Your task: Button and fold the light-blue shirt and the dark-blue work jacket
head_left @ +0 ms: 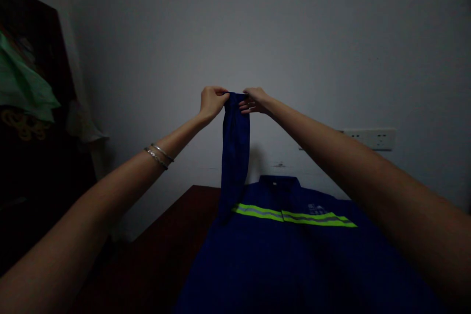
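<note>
A dark blue work jacket point(272, 250) with a yellow-green reflective stripe across the chest lies spread out, its collar toward the wall. One sleeve point(235, 147) is lifted upright off the surface, its cuff end at the top. My left hand point(213, 103) pinches the left corner of the cuff between thumb and fingers. At the cuff's right corner, my right hand point(256, 100) grips the edge with the thumb and forefinger, its other fingers spread beside the cloth. The jacket's lower part fades into shadow.
Beneath the jacket is a dark reddish table point(165, 235), set against a pale wall point(165, 34). A socket panel point(380, 139) is on the wall at right. On the left, a green cloth point(24, 83) hangs by dark furniture.
</note>
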`<action>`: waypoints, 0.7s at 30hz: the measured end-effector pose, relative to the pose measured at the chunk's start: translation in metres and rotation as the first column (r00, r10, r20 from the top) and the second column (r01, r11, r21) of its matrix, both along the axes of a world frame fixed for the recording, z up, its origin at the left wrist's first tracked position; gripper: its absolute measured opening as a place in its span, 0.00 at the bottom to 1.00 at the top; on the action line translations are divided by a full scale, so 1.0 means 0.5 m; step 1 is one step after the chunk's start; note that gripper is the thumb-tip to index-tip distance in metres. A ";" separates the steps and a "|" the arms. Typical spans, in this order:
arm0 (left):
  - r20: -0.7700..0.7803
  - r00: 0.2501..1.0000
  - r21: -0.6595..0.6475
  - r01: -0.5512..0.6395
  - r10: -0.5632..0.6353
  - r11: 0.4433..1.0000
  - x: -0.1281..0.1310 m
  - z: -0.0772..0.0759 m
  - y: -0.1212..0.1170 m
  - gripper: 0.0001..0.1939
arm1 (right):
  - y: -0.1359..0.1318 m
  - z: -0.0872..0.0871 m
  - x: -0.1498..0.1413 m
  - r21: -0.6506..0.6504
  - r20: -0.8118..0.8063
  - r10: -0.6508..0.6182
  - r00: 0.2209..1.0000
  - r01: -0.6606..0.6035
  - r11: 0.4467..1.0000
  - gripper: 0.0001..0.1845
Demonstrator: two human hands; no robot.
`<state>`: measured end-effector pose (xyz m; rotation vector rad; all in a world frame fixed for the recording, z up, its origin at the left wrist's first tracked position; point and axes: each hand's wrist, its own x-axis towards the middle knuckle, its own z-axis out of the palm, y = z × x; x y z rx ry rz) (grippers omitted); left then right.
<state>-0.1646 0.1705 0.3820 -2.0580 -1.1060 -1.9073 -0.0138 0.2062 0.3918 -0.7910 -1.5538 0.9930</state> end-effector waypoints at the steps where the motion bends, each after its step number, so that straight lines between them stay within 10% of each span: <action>1: -0.013 1.000 0.007 0.000 0.000 1.000 0.009 -0.003 -0.005 0.10 | 0.000 0.001 -0.002 -0.002 -0.012 -0.014 1.000 0.014 1.000 0.15; 13: -0.099 0.974 -0.023 0.204 -0.205 0.979 0.048 -0.089 -0.060 0.08 | -0.021 -0.002 0.002 -0.006 0.102 -0.138 0.985 0.139 0.990 0.22; 21: 0.018 0.944 -0.039 0.330 -0.329 0.943 0.098 -0.102 -0.073 0.11 | -0.048 -0.001 0.059 -0.032 0.203 -0.163 0.965 0.173 0.984 0.03</action>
